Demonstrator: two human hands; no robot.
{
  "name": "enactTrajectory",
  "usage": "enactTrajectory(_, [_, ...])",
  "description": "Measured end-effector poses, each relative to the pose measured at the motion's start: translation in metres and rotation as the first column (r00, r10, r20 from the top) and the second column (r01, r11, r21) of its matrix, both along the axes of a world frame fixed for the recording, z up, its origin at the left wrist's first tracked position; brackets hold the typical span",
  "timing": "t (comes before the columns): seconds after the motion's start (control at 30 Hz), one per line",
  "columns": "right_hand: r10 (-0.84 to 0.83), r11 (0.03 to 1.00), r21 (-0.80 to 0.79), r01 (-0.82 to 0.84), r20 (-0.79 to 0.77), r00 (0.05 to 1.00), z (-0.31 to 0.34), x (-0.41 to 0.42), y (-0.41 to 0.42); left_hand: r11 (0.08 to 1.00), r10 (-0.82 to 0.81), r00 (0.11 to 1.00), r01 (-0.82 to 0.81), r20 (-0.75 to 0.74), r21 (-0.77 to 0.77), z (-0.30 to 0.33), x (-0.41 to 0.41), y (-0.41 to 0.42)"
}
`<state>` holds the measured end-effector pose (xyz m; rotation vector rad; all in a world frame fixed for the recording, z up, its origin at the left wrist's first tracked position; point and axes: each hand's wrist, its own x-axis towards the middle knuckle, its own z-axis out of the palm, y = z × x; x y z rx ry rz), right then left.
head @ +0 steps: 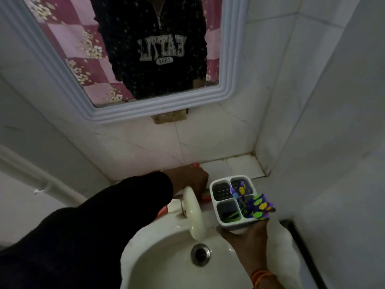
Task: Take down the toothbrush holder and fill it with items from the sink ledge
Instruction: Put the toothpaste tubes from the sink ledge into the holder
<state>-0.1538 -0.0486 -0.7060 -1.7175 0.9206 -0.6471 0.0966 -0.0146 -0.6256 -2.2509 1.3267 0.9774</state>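
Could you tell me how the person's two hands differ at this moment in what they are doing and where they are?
The right hand cradles the white toothbrush holder from beneath, above the sink rim; the left hand reaches behind the faucet to the ledge, onto something red that is mostly hidden. The left arm wears a dark sleeve; the right wrist is bare except for an orange thread band. Both extend forward over the sink.

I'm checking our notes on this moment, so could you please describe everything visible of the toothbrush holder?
The toothbrush holder is a white, plastic-looking square caddy with rounded corners, split into four compartments with dark, partly perforated floors. It is held slightly tilted over the sink's right rim, gripped from below by the right hand. A purple item with yellow and green spots sticks out of its right-hand compartments, and something green lies in the near-left one.
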Motion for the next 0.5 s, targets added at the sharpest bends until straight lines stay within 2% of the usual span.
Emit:
enactTrajectory(0.13, [0.036, 0.999, 0.013, -0.036, -0.007, 0.999, -0.006, -0.001, -0.006, 0.987, -0.154, 0.988, 0.153, -0.029, -0.042, -0.038, 0.019, -0.015])
enactTrajectory(0.2, [0.049, 0.999, 0.016, -0.048, -0.018, 0.999, -0.01, -0.003, -0.008, 0.982, -0.188, 0.982, 0.189, -0.032, 0.018, -0.029, 0.013, -0.017])
enactTrajectory(0.33, [0.057, 0.998, 0.007, -0.057, -0.033, 0.998, -0.011, -0.004, -0.009, 0.954, -0.292, 0.957, 0.291, 0.004, -0.07, -0.023, 0.011, -0.017])
enactTrajectory(0.4, [0.059, 0.998, 0.004, -0.059, -0.025, 0.998, -0.01, -0.004, -0.01, 0.961, -0.232, 0.972, 0.225, -0.023, -0.162, -0.022, 0.017, -0.015])
enactTrajectory(0.5, [0.071, 0.996, 0.045, -0.071, 0.006, 0.997, -0.008, -0.003, -0.013, 0.938, -0.047, 0.992, 0.004, -0.117, -0.346, -0.007, 0.02, -0.006])
